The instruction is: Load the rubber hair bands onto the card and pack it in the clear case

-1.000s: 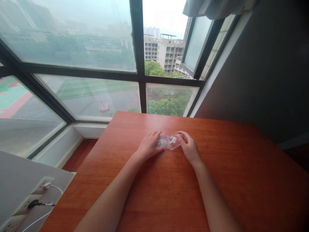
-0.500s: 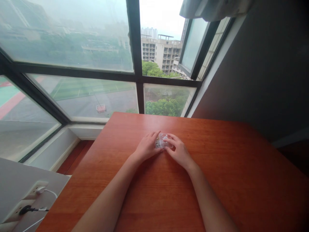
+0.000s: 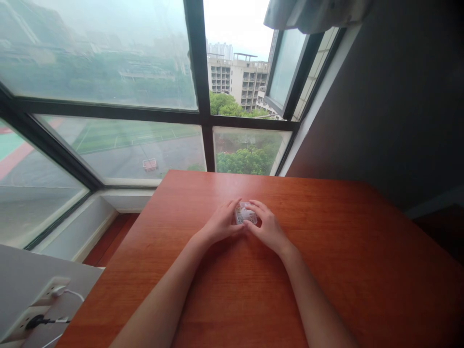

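A small clear plastic box (image 3: 245, 214) is on the wooden table, with small white and metallic-looking pieces showing through it; they are too small to name. My left hand (image 3: 224, 218) grips its left side, fingers at the far edge and thumb at the near edge. On the opposite side my right hand (image 3: 267, 223) holds the box between curled fingers and thumb. The fingertips cover parts of the box's rim on both sides.
The reddish-brown table (image 3: 348, 261) reaches to the window (image 3: 206, 121) at the back. A dark wall (image 3: 380, 106) rises on the right. At the lower left, plugs with cables sit in wall sockets (image 3: 34, 319).
The clear part that stuck out at the box's right now lies in line with the rest, so the box looks more compact. My right fingers have closed in on it. The view has shifted slightly.
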### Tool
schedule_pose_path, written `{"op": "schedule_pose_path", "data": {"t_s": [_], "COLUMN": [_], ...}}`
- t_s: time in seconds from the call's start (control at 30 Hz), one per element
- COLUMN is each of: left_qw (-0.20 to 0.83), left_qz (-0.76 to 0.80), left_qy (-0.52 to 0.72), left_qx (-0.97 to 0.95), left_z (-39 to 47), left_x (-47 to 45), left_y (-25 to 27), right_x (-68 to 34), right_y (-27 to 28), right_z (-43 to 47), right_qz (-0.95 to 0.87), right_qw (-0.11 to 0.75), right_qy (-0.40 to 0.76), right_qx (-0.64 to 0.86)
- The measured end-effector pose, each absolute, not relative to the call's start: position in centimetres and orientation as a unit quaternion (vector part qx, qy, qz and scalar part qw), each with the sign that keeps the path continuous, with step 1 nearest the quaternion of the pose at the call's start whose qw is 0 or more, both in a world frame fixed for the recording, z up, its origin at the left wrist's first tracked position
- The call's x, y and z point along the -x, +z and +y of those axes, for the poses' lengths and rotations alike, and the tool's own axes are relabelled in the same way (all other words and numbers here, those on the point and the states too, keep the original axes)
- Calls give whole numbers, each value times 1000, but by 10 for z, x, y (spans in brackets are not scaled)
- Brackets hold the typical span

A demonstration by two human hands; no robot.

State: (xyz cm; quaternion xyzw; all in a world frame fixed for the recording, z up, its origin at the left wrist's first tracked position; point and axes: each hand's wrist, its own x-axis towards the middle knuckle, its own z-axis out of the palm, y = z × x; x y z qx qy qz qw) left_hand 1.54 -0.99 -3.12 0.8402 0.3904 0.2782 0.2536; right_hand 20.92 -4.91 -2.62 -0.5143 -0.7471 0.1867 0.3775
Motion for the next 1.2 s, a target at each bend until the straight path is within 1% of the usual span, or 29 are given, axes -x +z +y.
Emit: {"op": "schedule_pose_path", "data": {"t_s": [0.17,0.23,0.4,0.53,0.87,1.13,1.2], "left_qw": [271,276,301,304,298,287,287], "left_qz": [388,393,390,393,402,410,410], "left_qy": [274,272,278,276,268,265,263], "left_qx": [-837,-834,-825,-823,-823,-824,-825], "left_z": [-11,-11,-10,-11,-12,-12,-12], "left_x": [-13,-13,-12,-12,-14,-15,-15], "left_y": [-26,-25,-25,-24,-23,-21,-20], "right_x": [-212,-214,-211,-207,-208,-208,-209], "right_y": [-29,-30,-29,-28,-28,-30,-30], "right_z": [-46,-45,-47,-49,-49,-49,-48], "right_qz": [-691,-677,-681,-684,-687,-688,-686], "right_qw": [401,378,283,255,277,268,284], "right_qy": [181,174,166,154,152,152,146], "right_qx": [573,607,654,666,654,657,654]}}
